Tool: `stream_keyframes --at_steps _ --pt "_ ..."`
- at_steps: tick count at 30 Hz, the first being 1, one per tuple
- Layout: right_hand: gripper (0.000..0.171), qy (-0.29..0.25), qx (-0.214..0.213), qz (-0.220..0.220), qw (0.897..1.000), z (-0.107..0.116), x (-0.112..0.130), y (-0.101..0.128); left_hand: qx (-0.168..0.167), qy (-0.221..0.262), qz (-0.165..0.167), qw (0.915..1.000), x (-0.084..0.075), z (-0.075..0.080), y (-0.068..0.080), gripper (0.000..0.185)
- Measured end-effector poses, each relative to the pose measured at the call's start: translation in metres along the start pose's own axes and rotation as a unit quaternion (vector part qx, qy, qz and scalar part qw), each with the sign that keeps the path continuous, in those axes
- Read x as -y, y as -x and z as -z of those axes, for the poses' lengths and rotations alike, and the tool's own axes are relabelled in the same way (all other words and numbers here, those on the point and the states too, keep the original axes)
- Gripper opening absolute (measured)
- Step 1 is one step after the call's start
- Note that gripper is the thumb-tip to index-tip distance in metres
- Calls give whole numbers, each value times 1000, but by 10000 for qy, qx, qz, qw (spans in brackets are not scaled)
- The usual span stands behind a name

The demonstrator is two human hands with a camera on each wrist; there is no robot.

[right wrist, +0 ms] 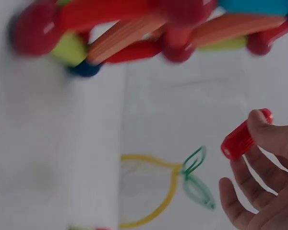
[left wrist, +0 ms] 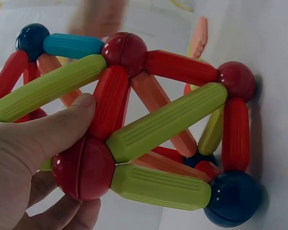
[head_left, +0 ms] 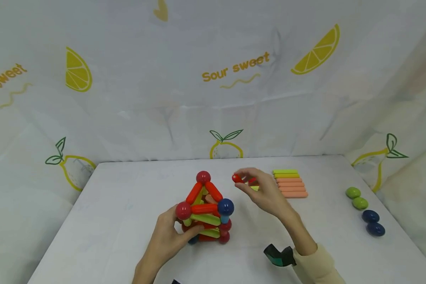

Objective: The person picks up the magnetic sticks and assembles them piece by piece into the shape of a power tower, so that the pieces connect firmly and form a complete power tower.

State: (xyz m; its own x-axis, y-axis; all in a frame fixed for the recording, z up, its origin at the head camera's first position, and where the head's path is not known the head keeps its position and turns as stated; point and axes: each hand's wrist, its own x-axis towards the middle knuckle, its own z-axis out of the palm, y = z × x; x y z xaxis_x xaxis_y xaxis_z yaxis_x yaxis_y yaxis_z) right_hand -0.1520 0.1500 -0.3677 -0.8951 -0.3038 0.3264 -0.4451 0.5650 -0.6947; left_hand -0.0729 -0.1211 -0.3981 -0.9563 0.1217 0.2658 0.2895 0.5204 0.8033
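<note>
A tower of magnetic building sticks and balls stands on the white table, with red, blue, green and orange parts. My left hand grips its left side. In the left wrist view the thumb lies across a red stick near a large red ball, and the other fingers curl behind. To the right of the tower's top, my right hand pinches a short red magnetic stick between thumb and fingers. That stick is apart from the tower, its end pointing toward it.
Behind the right hand lies a row of yellow-green and orange sticks, partly hidden by the hand. At the table's right edge are two green balls and two dark blue balls. A lemon-printed cloth hangs behind the table.
</note>
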Motion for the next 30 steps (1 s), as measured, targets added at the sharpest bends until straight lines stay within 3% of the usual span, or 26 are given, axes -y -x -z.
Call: stream_keyframes --at_steps 4,8,15,20,30 --pt "27 -1039 -210 667 9921 4 51 -18 114 -190 17 9998 -4 -2 -5 54" --pt "30 -1249 -68 879 9882 2 74 -28 161 -329 -58 9993 -7 -4 -9 51" --pt "34 -1143 147 662 9911 -3 76 -28 71 -421 -26 9991 -9 -6 -6 51" --pt "35 -1151 190 715 9906 -6 76 -28 62 -413 -120 9991 -8 -7 -4 52" --pt "36 -1042 181 801 9912 -7 75 -30 160 -341 -9 9993 -8 -6 -6 52"
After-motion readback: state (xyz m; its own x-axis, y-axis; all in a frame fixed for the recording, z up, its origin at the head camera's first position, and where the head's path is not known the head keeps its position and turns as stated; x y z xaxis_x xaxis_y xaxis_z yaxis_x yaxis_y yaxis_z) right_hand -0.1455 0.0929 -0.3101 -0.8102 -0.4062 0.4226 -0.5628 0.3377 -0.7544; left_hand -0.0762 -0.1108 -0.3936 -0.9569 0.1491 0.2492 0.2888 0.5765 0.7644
